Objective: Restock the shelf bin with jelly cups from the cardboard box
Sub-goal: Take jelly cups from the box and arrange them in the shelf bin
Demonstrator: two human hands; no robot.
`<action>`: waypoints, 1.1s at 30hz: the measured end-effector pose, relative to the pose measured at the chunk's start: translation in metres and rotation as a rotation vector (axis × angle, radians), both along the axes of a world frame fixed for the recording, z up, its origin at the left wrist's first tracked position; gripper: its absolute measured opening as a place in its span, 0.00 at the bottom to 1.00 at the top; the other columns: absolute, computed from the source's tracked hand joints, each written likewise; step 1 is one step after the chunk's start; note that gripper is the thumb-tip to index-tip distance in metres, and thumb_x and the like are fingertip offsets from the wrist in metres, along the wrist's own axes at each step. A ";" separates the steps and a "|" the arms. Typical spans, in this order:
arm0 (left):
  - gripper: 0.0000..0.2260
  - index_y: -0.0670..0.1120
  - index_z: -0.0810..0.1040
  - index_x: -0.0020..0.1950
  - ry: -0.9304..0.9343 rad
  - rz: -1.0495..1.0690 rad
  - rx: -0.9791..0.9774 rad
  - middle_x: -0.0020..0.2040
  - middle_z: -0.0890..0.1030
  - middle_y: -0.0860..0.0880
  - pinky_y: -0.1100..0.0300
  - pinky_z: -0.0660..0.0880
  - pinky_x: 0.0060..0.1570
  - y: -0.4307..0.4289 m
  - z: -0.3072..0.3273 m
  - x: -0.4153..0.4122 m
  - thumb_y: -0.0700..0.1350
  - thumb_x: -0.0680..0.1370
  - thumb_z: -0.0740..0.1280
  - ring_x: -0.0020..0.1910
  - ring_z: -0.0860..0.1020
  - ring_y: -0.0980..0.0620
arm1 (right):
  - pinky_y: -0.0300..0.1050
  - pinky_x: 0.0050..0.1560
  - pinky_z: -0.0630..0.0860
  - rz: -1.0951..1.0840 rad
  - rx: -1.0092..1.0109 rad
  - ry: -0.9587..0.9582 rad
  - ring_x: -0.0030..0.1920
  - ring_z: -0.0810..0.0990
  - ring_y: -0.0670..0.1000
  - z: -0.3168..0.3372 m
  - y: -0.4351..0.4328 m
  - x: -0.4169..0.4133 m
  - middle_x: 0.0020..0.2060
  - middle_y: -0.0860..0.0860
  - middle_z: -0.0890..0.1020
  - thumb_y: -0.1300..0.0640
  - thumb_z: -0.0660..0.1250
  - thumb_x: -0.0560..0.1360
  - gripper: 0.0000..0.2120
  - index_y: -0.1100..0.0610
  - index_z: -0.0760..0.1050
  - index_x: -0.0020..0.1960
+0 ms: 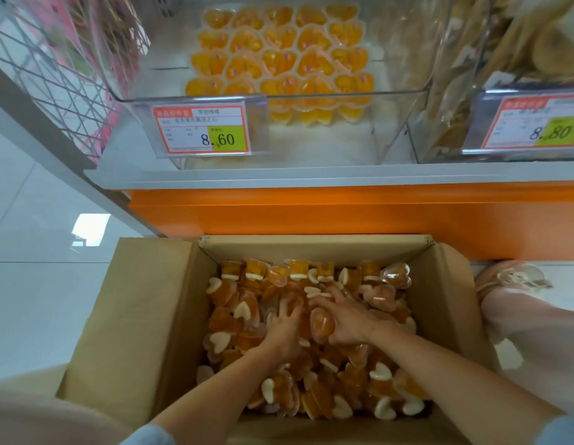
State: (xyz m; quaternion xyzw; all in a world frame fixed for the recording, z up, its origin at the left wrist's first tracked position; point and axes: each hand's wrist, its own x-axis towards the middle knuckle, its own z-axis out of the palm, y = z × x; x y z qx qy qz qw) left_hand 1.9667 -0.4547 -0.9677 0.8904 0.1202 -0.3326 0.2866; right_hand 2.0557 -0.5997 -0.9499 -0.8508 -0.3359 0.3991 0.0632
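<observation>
Orange jelly cups [322, 326] fill the cardboard box [135, 316], where I see my left grip [287, 321] and right grip [348, 319] each curled round cups at its middle, the shelf bin [343, 94] straight beyond its far wall.

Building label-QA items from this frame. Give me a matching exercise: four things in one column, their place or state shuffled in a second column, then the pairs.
Things
1. cardboard box
2. shelf bin
3. 8.60 price tag
4. right hand

Places and states
A. on the bin's front wall
B. on the floor, flaps open, heaped with loose jelly cups
C. down in the box, on the cups
D. on the shelf, holding orange cups in rows toward its back

Pairs: 1-B, 2-D, 3-A, 4-C
</observation>
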 end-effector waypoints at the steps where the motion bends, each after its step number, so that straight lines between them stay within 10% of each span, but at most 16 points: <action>1: 0.42 0.53 0.48 0.76 -0.017 0.015 -0.009 0.76 0.43 0.46 0.46 0.56 0.71 -0.001 0.001 0.001 0.51 0.71 0.71 0.73 0.52 0.36 | 0.55 0.67 0.66 -0.032 0.021 0.020 0.73 0.55 0.60 0.001 0.001 0.000 0.71 0.51 0.55 0.48 0.71 0.69 0.31 0.40 0.61 0.68; 8: 0.33 0.47 0.62 0.72 -0.013 0.125 -0.161 0.74 0.50 0.44 0.67 0.56 0.66 0.015 0.008 0.007 0.46 0.71 0.74 0.74 0.55 0.46 | 0.53 0.65 0.66 -0.118 0.100 0.127 0.69 0.61 0.57 0.009 0.008 0.002 0.65 0.49 0.61 0.50 0.68 0.73 0.21 0.39 0.66 0.62; 14: 0.31 0.51 0.66 0.70 0.038 0.178 -0.126 0.74 0.52 0.47 0.60 0.59 0.69 0.016 0.011 0.003 0.47 0.69 0.75 0.73 0.57 0.45 | 0.60 0.69 0.63 -0.047 -0.044 0.137 0.74 0.54 0.59 0.004 -0.004 -0.004 0.73 0.50 0.52 0.43 0.74 0.67 0.40 0.38 0.56 0.72; 28: 0.28 0.52 0.68 0.67 -0.011 0.126 -0.096 0.70 0.57 0.46 0.59 0.62 0.69 0.029 0.053 0.010 0.47 0.70 0.74 0.72 0.60 0.45 | 0.41 0.46 0.74 -0.313 0.267 0.195 0.59 0.73 0.53 0.039 0.001 0.015 0.61 0.50 0.72 0.61 0.66 0.75 0.17 0.45 0.71 0.60; 33: 0.26 0.54 0.68 0.67 0.010 0.015 -0.058 0.72 0.61 0.47 0.57 0.61 0.69 0.036 0.104 0.020 0.44 0.72 0.73 0.72 0.60 0.46 | 0.53 0.60 0.74 -0.150 0.131 0.254 0.61 0.74 0.54 0.083 0.010 0.024 0.64 0.51 0.72 0.58 0.66 0.74 0.20 0.34 0.69 0.57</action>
